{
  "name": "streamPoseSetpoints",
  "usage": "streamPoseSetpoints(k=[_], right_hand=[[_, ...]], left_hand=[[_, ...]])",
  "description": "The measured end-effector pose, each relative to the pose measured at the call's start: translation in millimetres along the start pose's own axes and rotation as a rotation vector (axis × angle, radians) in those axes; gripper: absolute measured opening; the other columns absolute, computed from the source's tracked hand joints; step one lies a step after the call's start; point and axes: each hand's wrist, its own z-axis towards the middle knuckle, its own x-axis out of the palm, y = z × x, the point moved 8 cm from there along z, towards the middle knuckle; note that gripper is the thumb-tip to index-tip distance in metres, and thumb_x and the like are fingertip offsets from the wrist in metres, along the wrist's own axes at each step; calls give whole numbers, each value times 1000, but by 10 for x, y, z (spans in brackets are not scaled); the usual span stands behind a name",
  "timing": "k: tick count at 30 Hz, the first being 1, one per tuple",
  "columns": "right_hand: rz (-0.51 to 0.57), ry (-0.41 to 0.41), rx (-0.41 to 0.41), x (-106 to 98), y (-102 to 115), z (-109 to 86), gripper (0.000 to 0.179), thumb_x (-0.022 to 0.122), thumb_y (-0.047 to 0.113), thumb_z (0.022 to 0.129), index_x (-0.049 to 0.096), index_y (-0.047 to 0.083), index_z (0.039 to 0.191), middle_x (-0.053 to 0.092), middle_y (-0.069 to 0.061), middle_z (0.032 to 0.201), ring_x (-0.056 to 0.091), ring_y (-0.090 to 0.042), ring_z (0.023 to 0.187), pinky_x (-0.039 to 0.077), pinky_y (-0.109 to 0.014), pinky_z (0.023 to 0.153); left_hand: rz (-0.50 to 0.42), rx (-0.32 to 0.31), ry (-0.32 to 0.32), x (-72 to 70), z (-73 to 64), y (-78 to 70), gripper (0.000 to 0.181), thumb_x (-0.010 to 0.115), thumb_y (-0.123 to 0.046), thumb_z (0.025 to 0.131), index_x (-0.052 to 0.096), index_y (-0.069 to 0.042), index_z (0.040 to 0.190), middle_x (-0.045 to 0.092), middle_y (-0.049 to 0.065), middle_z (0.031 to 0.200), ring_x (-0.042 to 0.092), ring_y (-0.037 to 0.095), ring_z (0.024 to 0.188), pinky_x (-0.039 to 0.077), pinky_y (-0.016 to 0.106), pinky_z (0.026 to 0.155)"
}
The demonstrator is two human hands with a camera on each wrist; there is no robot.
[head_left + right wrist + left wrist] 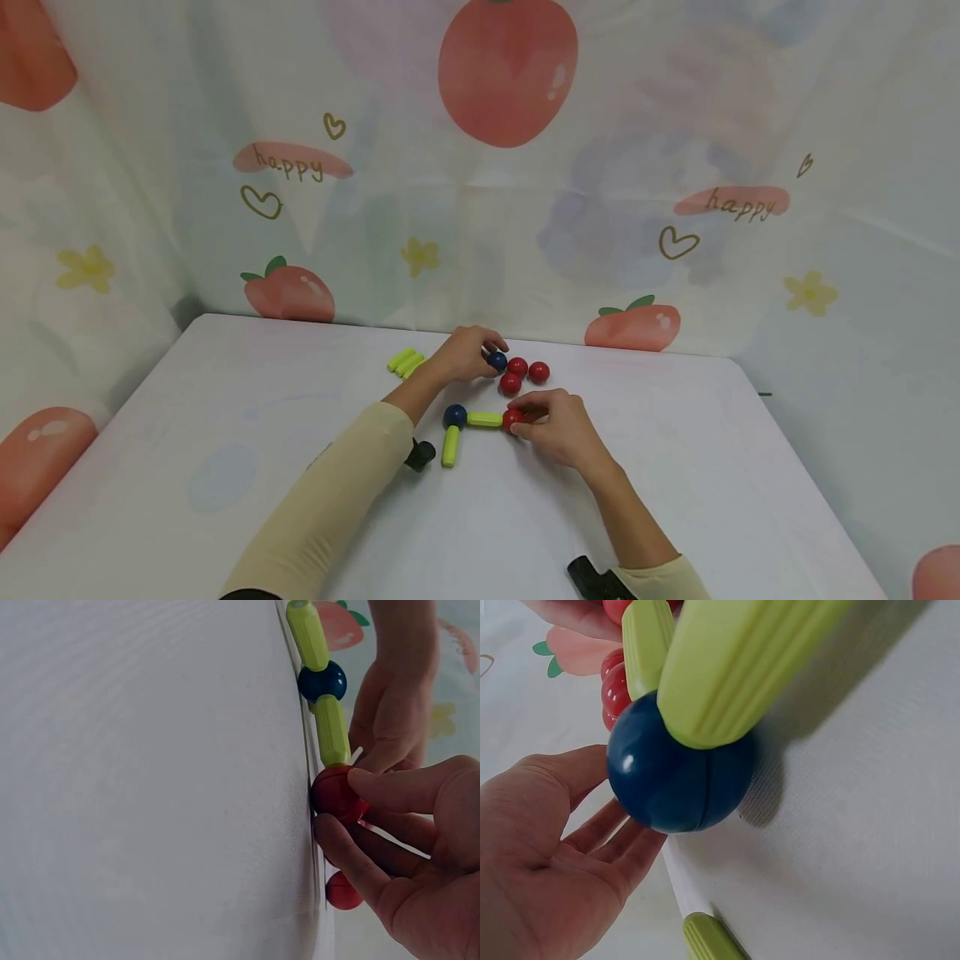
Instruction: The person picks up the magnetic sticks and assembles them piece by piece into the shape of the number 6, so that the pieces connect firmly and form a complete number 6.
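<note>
On the table, a blue ball (455,416) joins two yellow-green rods, one rod (450,447) toward the person and another rod (484,420) to the right. That right rod ends in a red ball (339,793), which my right hand (558,429) pinches between thumb and fingers. Farther back, my left hand (467,354) holds a second blue ball (497,361) at its fingertips, beside three loose red balls (510,384). In the left wrist view, the joined blue ball (679,769) covers the left fingertips and hides what they hold.
Several loose yellow-green rods (406,362) lie at the back, left of the left wrist. The white table (660,475) reaches back to a printed cloth backdrop (480,217). Black wrist devices (420,455) sit by both forearms.
</note>
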Motion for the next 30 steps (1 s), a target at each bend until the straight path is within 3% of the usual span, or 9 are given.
streamPoseSetpoints(k=[16, 27, 30], right_hand=[[1, 5, -5, -8, 1, -6, 27, 82, 13, 88, 79, 13, 115, 76, 0, 96, 68, -17, 91, 61, -32, 81], [-11, 3, 3, 10, -11, 6, 28, 82, 13, 88, 79, 13, 116, 75, 0, 98, 67, -17, 93, 61, -32, 82], [-13, 0, 11, 12, -27, 9, 28, 82, 13, 88, 79, 15, 116, 75, 1, 97, 67, -17, 92, 61, -32, 82]], left_hand=[[-23, -31, -23, -37, -35, 107, 47, 81, -10, 90, 67, -16, 135, 69, 7, 132, 64, 24, 120, 57, 36, 99], [-105, -40, -132, -257, -360, 235, 39, 79, -14, 93, 69, -13, 131, 68, 9, 129, 65, 26, 118, 58, 40, 98], [-125, -37, -131, -263, -468, 261, 37, 79, -16, 92, 70, -14, 129, 70, 8, 126, 66, 25, 115, 58, 39, 98]])
